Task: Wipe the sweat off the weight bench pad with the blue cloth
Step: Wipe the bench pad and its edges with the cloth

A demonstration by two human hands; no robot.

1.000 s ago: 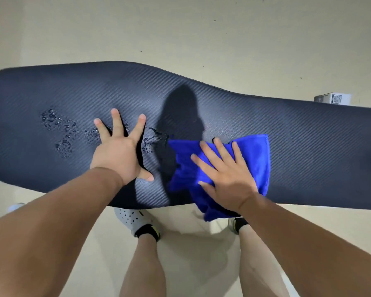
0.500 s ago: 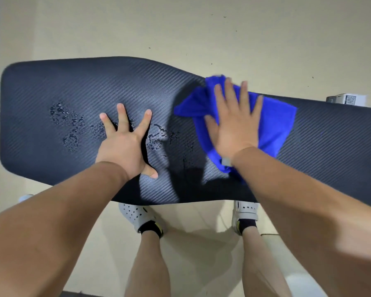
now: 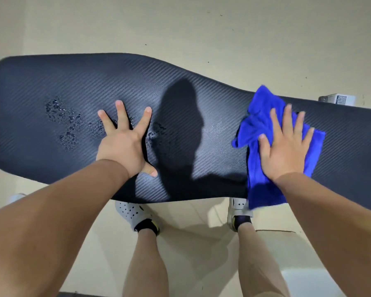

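The black weight bench pad [image 3: 201, 99] runs across the view, wider at its left end. Sweat droplets [image 3: 64, 123] bead on its left part, and a few more droplets [image 3: 154, 133] lie beside my left hand. My left hand [image 3: 124, 142] rests flat on the pad with its fingers spread, holding nothing. My right hand [image 3: 285, 144] presses flat on the crumpled blue cloth [image 3: 259, 123], which lies on the pad's right part. The cloth's lower end hangs over the near edge.
A beige floor surrounds the bench. My legs and white shoes [image 3: 133, 213] stand below the pad's near edge. A small white box [image 3: 336, 99] sits on the floor beyond the pad at the far right.
My right hand has slid the blue cloth from the pad's middle to its right part and toward the near edge. My left hand has stayed put.
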